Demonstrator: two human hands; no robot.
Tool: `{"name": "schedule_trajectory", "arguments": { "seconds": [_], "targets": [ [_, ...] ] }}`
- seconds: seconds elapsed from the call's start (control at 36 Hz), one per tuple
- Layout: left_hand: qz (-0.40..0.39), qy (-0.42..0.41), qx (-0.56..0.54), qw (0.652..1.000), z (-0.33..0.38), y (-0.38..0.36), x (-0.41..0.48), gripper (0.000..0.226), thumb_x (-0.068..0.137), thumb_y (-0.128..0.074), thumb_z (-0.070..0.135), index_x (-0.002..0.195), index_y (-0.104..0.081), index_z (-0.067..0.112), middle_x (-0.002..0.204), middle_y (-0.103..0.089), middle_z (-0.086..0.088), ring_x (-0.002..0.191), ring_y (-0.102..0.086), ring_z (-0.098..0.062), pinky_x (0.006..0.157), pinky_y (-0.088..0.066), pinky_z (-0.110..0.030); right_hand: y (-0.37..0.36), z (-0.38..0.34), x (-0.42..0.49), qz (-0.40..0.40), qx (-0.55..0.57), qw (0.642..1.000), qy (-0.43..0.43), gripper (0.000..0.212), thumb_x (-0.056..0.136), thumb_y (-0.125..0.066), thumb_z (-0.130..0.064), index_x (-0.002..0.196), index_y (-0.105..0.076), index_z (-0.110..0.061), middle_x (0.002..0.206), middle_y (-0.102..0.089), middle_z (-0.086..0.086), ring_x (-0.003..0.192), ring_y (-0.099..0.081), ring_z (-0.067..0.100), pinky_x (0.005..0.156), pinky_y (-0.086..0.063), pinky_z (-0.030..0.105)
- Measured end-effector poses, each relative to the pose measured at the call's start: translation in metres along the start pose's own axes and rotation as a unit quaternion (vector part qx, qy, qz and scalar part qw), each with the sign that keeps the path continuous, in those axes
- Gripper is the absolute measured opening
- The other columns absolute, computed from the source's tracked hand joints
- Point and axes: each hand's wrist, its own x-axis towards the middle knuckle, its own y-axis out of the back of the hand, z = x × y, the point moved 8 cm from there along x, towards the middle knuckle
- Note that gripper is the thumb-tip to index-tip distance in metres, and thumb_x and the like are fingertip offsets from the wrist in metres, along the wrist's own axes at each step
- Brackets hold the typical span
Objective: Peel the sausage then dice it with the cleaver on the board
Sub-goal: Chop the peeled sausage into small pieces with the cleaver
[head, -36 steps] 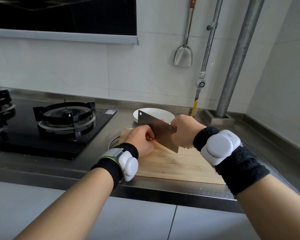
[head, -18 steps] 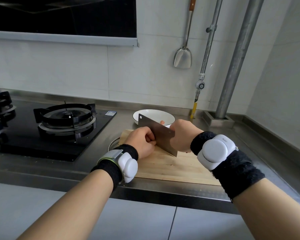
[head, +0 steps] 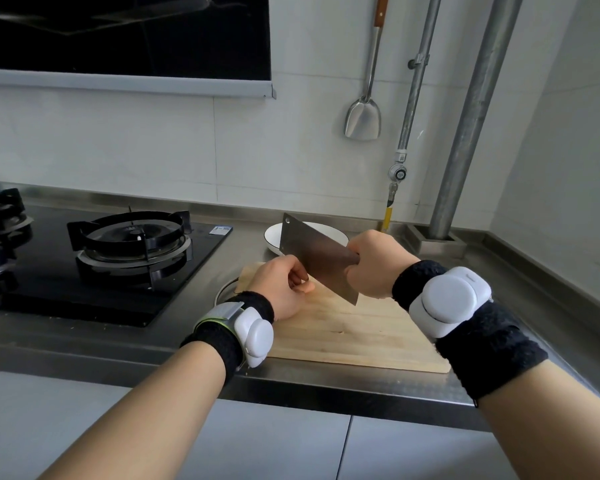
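Observation:
My right hand (head: 374, 268) grips the handle of the cleaver (head: 314, 254). The broad dark blade slants down to the left, its lower corner just over the wooden cutting board (head: 354, 330). My left hand (head: 278, 289) sits at the board's back left with its fingers curled down, right against the blade's flat side. Under those fingers a small pink end of the sausage (head: 306, 288) peeks out; the rest of it is hidden by the hand and the blade.
A white bowl (head: 272, 237) stands just behind the board. A plate rim (head: 222, 289) pokes out under the board's left corner. The black gas hob (head: 129, 244) lies to the left. A metal spatula (head: 362, 119) and pipes (head: 465, 133) are on the back wall.
The cleaver dipped slightly towards the board and has come back up. My left hand has stayed in the same place on the sausage.

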Motion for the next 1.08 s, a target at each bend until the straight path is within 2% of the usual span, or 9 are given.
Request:
{"name": "schedule_trajectory", "arguments": {
  "seconds": [0.11,0.17,0.31,0.39,0.58,0.69,0.97,1.08],
  "targets": [
    [0.011,-0.008,0.004,1.000,0.003,0.003,-0.001,0.016,0.079,-0.075,0.032,0.081,-0.060,0.026,0.078,-0.061,0.012,0.066,-0.054,0.000,0.054,-0.038,-0.005,0.001,-0.003,0.000,-0.003,-0.009,1.000,0.005,0.014,0.083,-0.050,-0.008,0.070,-0.055,-0.012,0.077,-0.060,0.007,0.075,-0.058,0.029,0.052,-0.037,0.023],
    [0.014,-0.013,0.011,1.000,0.005,0.005,-0.002,0.016,0.079,-0.075,0.031,0.080,-0.060,0.024,0.078,-0.061,0.011,0.065,-0.053,0.001,0.059,-0.039,-0.001,0.000,-0.003,0.000,-0.007,-0.010,1.000,0.005,0.017,0.083,-0.051,-0.008,0.068,-0.052,-0.015,0.076,-0.058,0.005,0.075,-0.057,0.029,0.052,-0.036,0.023],
    [0.012,-0.015,0.036,0.999,0.007,0.006,-0.002,0.012,0.079,-0.073,0.027,0.081,-0.062,0.024,0.084,-0.062,0.010,0.069,-0.053,0.002,0.064,-0.035,0.004,-0.005,-0.002,-0.002,-0.016,-0.005,1.000,0.002,0.010,0.087,-0.050,-0.009,0.083,-0.060,-0.009,0.080,-0.060,0.007,0.076,-0.059,0.028,0.052,-0.037,0.022],
    [0.007,-0.016,0.045,0.999,0.007,0.006,-0.002,0.012,0.079,-0.073,0.027,0.082,-0.062,0.025,0.085,-0.063,0.009,0.070,-0.053,0.001,0.058,-0.038,-0.002,-0.007,-0.002,-0.001,-0.020,-0.006,1.000,0.000,0.011,0.086,-0.050,-0.008,0.086,-0.061,-0.008,0.082,-0.061,0.008,0.076,-0.059,0.028,0.052,-0.038,0.023],
    [0.000,-0.014,0.045,0.999,0.008,0.005,-0.002,0.010,0.079,-0.071,0.023,0.079,-0.061,0.027,0.082,-0.063,0.010,0.071,-0.055,-0.003,0.055,-0.036,-0.004,-0.006,-0.002,-0.001,-0.019,-0.009,1.000,-0.001,0.009,0.085,-0.050,-0.008,0.081,-0.058,-0.010,0.076,-0.058,0.005,0.072,-0.057,0.027,0.049,-0.035,0.022],
    [-0.004,-0.009,0.044,0.999,0.007,0.004,-0.002,0.012,0.079,-0.071,0.023,0.078,-0.060,0.028,0.079,-0.062,0.012,0.071,-0.055,-0.002,0.055,-0.036,-0.003,-0.007,-0.003,-0.001,-0.025,-0.010,1.000,-0.006,0.013,0.084,-0.049,-0.009,0.084,-0.062,-0.009,0.079,-0.061,0.007,0.074,-0.060,0.028,0.051,-0.039,0.022],
    [-0.013,-0.005,0.029,0.999,0.004,0.001,0.000,0.020,0.077,-0.071,0.021,0.072,-0.056,0.032,0.073,-0.060,0.013,0.068,-0.055,0.002,0.055,-0.035,-0.004,-0.013,-0.004,-0.002,-0.048,-0.008,0.998,-0.028,0.019,0.082,-0.048,-0.007,0.091,-0.064,-0.004,0.067,-0.055,0.006,0.054,-0.054,0.023,0.044,-0.041,0.022],
    [-0.014,0.004,0.017,1.000,0.003,0.001,-0.001,0.020,0.077,-0.072,0.020,0.073,-0.056,0.031,0.077,-0.060,0.011,0.070,-0.056,-0.004,0.057,-0.035,-0.006,-0.015,-0.004,-0.002,-0.061,0.002,0.997,-0.039,0.022,0.081,-0.047,-0.006,0.093,-0.065,-0.002,0.066,-0.055,0.007,0.051,-0.053,0.023,0.044,-0.044,0.023]
  ]
}}
